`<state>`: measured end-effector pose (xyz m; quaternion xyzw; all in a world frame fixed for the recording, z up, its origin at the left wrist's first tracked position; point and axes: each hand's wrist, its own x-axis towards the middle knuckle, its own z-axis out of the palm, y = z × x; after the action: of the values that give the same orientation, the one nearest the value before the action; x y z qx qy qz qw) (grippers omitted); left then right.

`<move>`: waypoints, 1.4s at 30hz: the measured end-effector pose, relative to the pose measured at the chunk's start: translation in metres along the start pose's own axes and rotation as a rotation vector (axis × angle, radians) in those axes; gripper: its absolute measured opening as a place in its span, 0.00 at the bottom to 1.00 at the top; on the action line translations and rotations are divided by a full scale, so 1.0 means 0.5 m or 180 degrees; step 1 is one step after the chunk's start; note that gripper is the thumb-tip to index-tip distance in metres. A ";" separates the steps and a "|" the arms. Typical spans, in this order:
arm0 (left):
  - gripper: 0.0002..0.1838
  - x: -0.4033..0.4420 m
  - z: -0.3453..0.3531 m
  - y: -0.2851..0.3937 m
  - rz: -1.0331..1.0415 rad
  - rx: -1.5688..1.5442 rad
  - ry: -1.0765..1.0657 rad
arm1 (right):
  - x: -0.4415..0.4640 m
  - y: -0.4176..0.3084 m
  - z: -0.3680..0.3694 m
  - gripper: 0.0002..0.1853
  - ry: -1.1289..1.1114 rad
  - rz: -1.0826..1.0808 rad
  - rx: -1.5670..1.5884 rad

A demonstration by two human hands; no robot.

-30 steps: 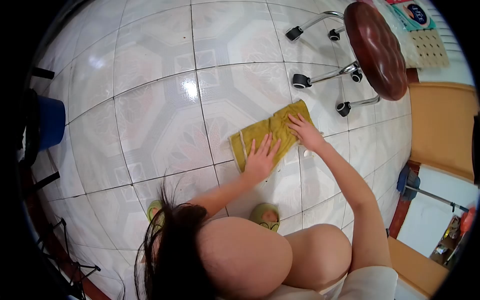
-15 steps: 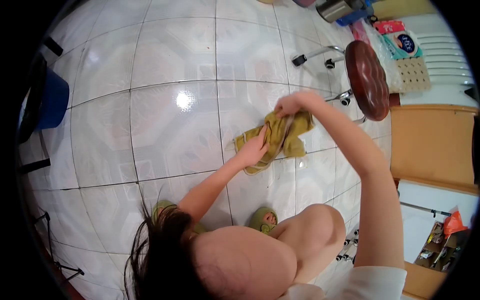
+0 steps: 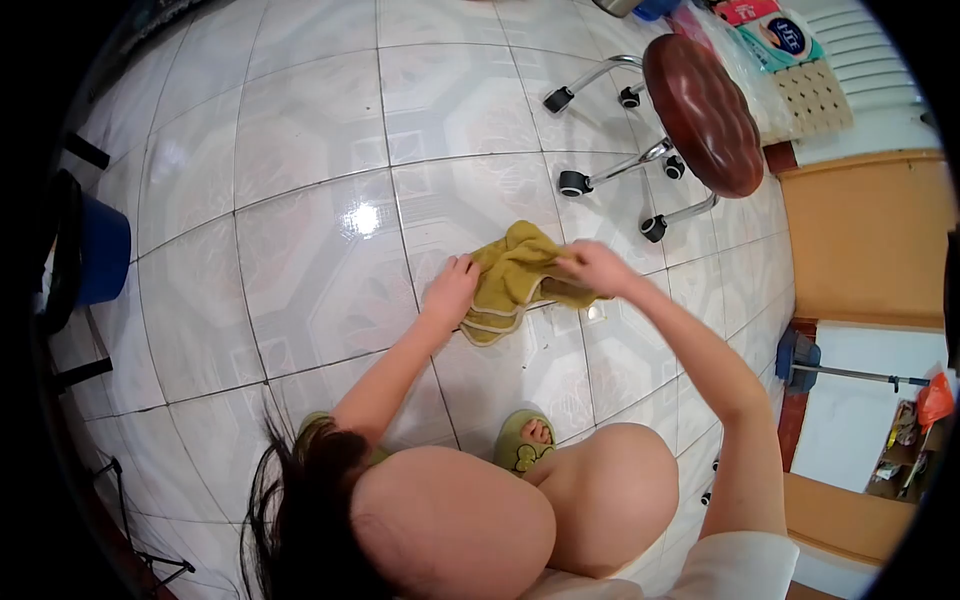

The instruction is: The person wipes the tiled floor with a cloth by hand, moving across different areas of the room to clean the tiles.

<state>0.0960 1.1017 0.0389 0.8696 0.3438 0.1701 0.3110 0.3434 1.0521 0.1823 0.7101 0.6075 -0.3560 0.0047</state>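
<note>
Illumination was bright. Left of the yellow cloth (image 3: 512, 272), a white glare spot (image 3: 362, 218) lay on the tiled floor (image 3: 310, 255); softer highlights marked the stool seat (image 3: 703, 115) above right. The right hand (image 3: 598, 269), touching the cloth, showed slight blur. Farther outward, tile joints (image 3: 390, 166) bowed toward black vignetting.

Right hand (image 3: 597, 268) slightly blurred, its fingertips hard to make out against the yellow-green cloth (image 3: 508, 272), left slipper (image 3: 313, 424) mostly hidden behind dark hair (image 3: 320, 525), white sleeve (image 3: 745, 565) cut by the bottom edge, silvery object (image 3: 617, 6) cropped at the top, shelf items (image 3: 905, 450) too small to tell
</note>
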 end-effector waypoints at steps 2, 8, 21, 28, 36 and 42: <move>0.12 -0.005 0.005 -0.004 0.0007 0.0085 -0.0013 | -0.011 0.027 0.094 0.18 0.0498 -0.0497 -0.0079; 0.08 0.006 0.010 -0.002 -0.0037 0.0224 0.0059 | -0.005 0.073 0.207 0.18 0.0729 0.0274 0.2226; 0.06 0.050 -0.040 0.011 0.0153 0.0358 0.0270 | -0.004 0.114 0.214 0.09 0.1597 0.0872 0.1398; 0.06 0.079 -0.280 0.093 0.0555 -0.0347 0.0402 | -0.137 0.025 -0.090 0.05 0.1756 0.0505 -0.0025; 0.06 0.046 -0.558 0.144 0.0150 -0.0574 0.0329 | -0.147 -0.105 -0.281 0.05 0.1897 -0.0297 -0.0208; 0.05 -0.068 -0.719 0.083 -0.0320 -0.0458 0.0499 | -0.024 -0.288 -0.305 0.05 0.1246 -0.0816 -0.0178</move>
<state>-0.0911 1.2065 0.3327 0.8107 0.3972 0.2460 0.3528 0.2946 1.1467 0.3636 0.6822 0.6916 -0.1922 -0.1389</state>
